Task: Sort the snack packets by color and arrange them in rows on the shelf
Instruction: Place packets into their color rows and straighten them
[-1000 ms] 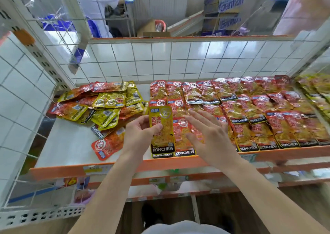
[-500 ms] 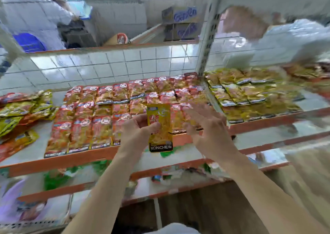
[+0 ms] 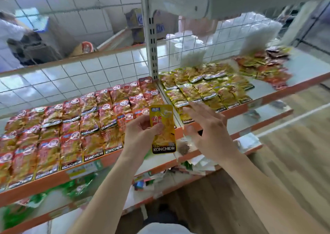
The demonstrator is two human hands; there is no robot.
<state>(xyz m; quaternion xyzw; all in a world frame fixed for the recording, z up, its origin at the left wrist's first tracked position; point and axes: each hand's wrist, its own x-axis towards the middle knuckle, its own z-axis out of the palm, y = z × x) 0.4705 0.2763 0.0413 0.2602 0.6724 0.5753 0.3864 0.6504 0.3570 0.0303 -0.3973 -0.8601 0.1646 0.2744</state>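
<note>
While blurred toward the right, shows an orange-edged shelf (image 3: 53, 180) with a white wire-grid back and a tiled room behind, rows of red packets (image 3: 89, 119) left of a white post (image 3: 151, 55), rows of yellow packets (image 3: 205, 91) right of it. Pinches one glossy yellow packet (image 3: 163, 130), black KONCHEW band at its foot, upright in the left hand (image 3: 141, 132), just before the shelf edge near the post. Spreads the right hand (image 3: 210, 132) beside it, fingers (image 3: 197, 111) straight, grasping nothing.
</note>
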